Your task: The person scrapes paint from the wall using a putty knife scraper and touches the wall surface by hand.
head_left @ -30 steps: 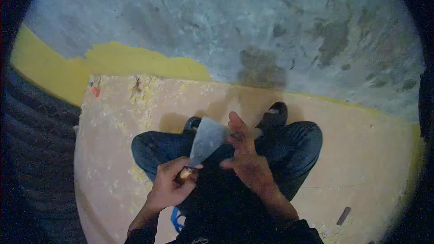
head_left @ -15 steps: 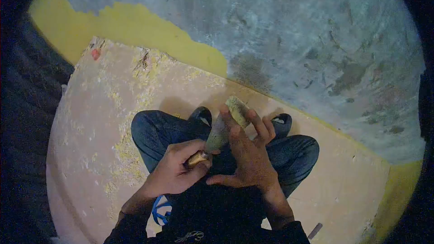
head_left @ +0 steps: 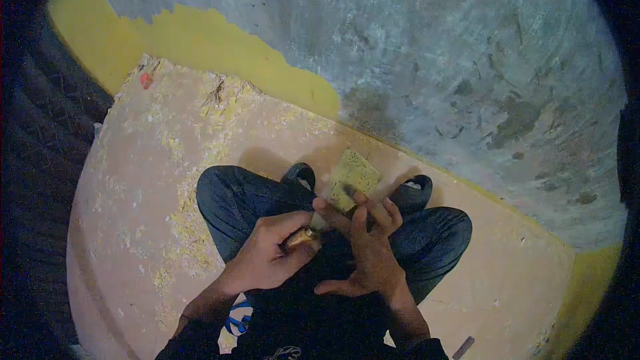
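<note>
I sit on the pinkish floor [head_left: 513, 280] with my knees bent out to either side and a scraper in front of me, between my lower legs. My left hand [head_left: 270, 253] is closed around its wooden handle [head_left: 303, 237], the thumb lying along the top near where the metal begins. The blade [head_left: 358, 168] points up and away from my body, tilted to the right, and its broad face is coated yellowish with dark specks.

My right hand [head_left: 373, 250] is spread, fingers bent and apart, thumb stretched out toward my left side. Its fingertips lie over the lower part of the blade; I cannot tell whether all of them press on the metal.

The far end of the blade sits between my two dark shoes [head_left: 413, 193], and my dark trousers [head_left: 230, 203] frame it on both sides. Ahead of me rises a grey, stained wall [head_left: 427, 33] with a band of yellow paint [head_left: 220, 47] along its lower left. Yellow flakes [head_left: 187, 220] are scattered over the floor to my left, with a small red scrap [head_left: 146, 81] near the far corner. A short dark strip [head_left: 463, 347] lies close by on my right.
</note>
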A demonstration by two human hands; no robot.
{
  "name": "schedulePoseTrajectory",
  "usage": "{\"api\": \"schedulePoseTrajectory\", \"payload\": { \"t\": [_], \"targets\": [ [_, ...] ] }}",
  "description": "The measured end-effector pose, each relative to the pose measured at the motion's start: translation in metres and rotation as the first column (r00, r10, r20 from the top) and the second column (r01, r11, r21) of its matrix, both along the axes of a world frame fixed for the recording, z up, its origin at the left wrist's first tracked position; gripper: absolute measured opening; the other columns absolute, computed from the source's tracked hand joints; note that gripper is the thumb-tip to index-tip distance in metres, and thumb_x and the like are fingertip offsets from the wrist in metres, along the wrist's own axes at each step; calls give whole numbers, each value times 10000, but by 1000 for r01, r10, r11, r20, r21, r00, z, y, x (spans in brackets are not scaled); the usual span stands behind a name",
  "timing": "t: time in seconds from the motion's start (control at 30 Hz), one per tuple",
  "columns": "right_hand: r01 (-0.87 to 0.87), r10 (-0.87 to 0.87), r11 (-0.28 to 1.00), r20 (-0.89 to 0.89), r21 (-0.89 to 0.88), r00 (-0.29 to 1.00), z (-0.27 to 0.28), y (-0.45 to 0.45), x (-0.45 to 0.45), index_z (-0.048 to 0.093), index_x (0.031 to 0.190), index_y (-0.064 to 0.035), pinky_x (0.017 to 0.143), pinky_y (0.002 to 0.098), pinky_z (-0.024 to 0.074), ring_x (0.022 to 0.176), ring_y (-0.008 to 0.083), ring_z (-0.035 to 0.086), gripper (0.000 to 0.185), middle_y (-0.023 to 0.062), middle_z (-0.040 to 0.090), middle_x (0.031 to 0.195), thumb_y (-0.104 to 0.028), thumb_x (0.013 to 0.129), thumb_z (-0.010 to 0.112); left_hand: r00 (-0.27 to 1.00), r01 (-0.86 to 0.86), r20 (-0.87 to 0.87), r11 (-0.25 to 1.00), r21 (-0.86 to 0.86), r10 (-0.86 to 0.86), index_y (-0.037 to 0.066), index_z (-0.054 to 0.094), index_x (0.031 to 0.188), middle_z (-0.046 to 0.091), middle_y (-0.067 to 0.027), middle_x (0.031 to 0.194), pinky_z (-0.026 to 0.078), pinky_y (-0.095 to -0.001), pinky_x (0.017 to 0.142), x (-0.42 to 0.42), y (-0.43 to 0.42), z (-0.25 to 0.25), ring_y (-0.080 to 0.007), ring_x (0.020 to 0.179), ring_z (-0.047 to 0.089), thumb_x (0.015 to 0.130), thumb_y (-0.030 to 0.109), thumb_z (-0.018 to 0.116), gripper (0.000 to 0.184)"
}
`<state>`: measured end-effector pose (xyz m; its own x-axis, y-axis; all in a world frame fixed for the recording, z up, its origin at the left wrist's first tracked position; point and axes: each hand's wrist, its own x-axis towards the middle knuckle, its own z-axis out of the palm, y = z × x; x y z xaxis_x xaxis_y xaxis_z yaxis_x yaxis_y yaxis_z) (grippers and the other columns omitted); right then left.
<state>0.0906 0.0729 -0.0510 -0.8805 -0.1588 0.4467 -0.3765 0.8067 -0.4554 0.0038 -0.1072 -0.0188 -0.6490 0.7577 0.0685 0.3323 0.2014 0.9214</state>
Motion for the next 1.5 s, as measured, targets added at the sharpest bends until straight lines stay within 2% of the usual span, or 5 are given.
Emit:
{"api": "schedulePoseTrajectory", "payload": {
  "t": [0.2, 0.47, 0.63, 0.83, 1.5],
  "targets": [
    [-153, 198, 890, 63, -429, 978, -20, 18, 3, 295, 1445, -108, 1074, 527, 104, 1365, 368, 209, 1050, 181, 362, 1440, -745, 663, 587, 999, -15, 38, 1000, -24, 16, -7, 593, 1027, 565, -110, 728, 439, -293, 570, 0, 8, -12, -152, 622, 559, 779, 22, 621, 251],
    [-242, 327, -540, -466, -806, 822, -15, 44, -5, -46, 1471, -54, 1114, 467, 157, 1348, 344, 297, 1137, 250, 361, 1414, -811, 747, 394, 921, -207, 337, 978, 6, 193, 15, 624, 1065, 608, -17, 785, 474, -220, 583, -7, 2, -33, -57, 663, 544, 844, 20, 595, 223],
    [-258, 254, -433, -392, -864, 884, -1, 60, -16, 25, 1482, -65, 1116, 470, 138, 1387, 316, 210, 1081, 249, 248, 1471, -795, 768, 380, 909, -289, 310, 957, -6, 276, 4, 617, 1074, 608, -32, 789, 462, -227, 561, -37, -4, -54, -78, 625, 547, 844, 1, 547, 241],
    [394, -483, 860, -264, -326, 835, 55, 178, -110, 91, 1494, -127, 1108, 507, 54, 1410, 363, 69, 815, 188, 51, 1542, -608, 894, 361, 874, -359, 407, 917, 172, 266, 0, 614, 1009, 594, -27, 751, 442, -216, 533, -127, 12, -106, -83, 588, 559, 846, 70, 553, 188],
    [818, -602, 6, -651, 575, 462, 65, 264, -97, 249, 1472, -276, 1088, 550, -2, 1410, 294, 144, 750, 59, 145, 1552, -627, 842, 455, 688, -544, 647, 824, 159, 329, 17, 596, 1116, 591, -10, 804, 427, -208, 521, -154, 15, -161, -85, 592, 534, 879, 97, 515, 263]
  ]
}}
